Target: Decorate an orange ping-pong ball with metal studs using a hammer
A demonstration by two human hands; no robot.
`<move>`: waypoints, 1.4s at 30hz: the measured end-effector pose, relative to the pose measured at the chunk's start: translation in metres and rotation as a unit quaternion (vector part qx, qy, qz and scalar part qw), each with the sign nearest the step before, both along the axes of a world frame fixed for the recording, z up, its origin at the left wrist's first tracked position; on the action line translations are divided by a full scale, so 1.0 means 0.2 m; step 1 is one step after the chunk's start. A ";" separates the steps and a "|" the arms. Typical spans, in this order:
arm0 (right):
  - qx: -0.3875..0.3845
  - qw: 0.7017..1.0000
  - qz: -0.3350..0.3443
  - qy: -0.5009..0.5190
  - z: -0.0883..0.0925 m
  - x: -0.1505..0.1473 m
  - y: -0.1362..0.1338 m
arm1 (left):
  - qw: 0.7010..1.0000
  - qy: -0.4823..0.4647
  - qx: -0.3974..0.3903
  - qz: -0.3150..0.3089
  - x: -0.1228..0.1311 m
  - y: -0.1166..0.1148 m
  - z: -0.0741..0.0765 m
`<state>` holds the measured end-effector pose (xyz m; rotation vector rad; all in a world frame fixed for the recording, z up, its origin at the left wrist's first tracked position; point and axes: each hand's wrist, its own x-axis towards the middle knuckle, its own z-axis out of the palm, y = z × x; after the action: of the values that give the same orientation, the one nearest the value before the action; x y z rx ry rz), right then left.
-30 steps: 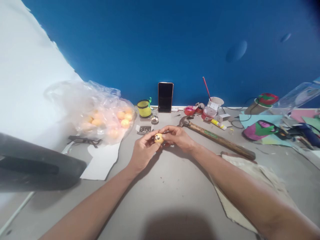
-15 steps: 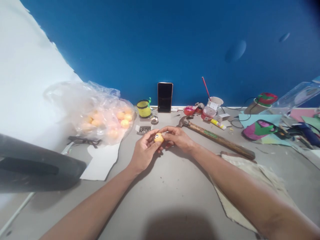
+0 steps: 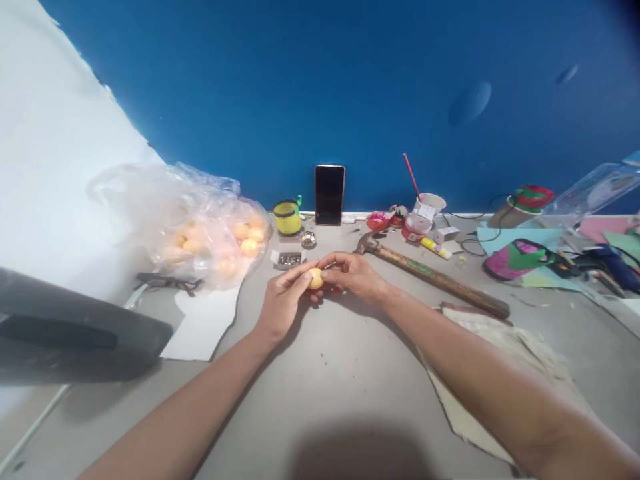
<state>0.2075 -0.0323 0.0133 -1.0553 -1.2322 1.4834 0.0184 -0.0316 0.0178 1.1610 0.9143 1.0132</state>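
Observation:
A small yellow-orange ball (image 3: 315, 279) is held between both hands above the grey table. My left hand (image 3: 284, 297) has its thumb and fingers closed on the ball's left side, the thumb near a small dark spot on it. On the right side, my right hand (image 3: 354, 276) pinches the same ball. Just behind my left hand lies a small open box (image 3: 290, 259) of tiny metallic pieces. A shiny round metallic object (image 3: 309, 239) stands behind that box.
Plastic bags (image 3: 205, 233) with orange balls and white paper (image 3: 205, 327) lie left, beside a dark cylinder (image 3: 80, 330). A phone (image 3: 329, 195) leans on the wall. To the right are a hammer (image 3: 435, 277), a cloth (image 3: 465, 393), glue (image 3: 436, 248) and a cup (image 3: 434, 203).
The ball has been turned between my fingers, so the shiny dark-and-white patch seen before no longer shows. My left hand has shifted slightly.

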 end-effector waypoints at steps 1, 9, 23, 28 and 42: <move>0.005 1.000 0.002 0.002 0.00 0.00 0.00 | 1.000 -0.008 -0.011 0.001 0.00 0.01 0.00; 0.000 1.000 0.008 0.007 -0.01 0.00 0.00 | 0.997 -0.047 -0.062 -0.007 0.00 0.02 0.02; 0.011 0.999 -0.011 -0.034 -0.01 -0.01 0.01 | 0.995 -0.054 -0.076 -0.026 0.00 0.03 0.01; 0.008 1.000 -0.010 -0.028 -0.02 0.00 0.02 | 0.994 -0.063 -0.079 -0.036 -0.01 0.04 0.00; 0.011 0.999 -0.016 -0.047 -0.03 -0.01 0.01 | 0.994 -0.046 -0.087 -0.037 0.00 0.03 0.01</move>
<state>0.2053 -0.0299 0.0080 -1.1351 -1.2880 1.4070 0.0181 -0.0252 0.0195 0.9881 0.8620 0.9010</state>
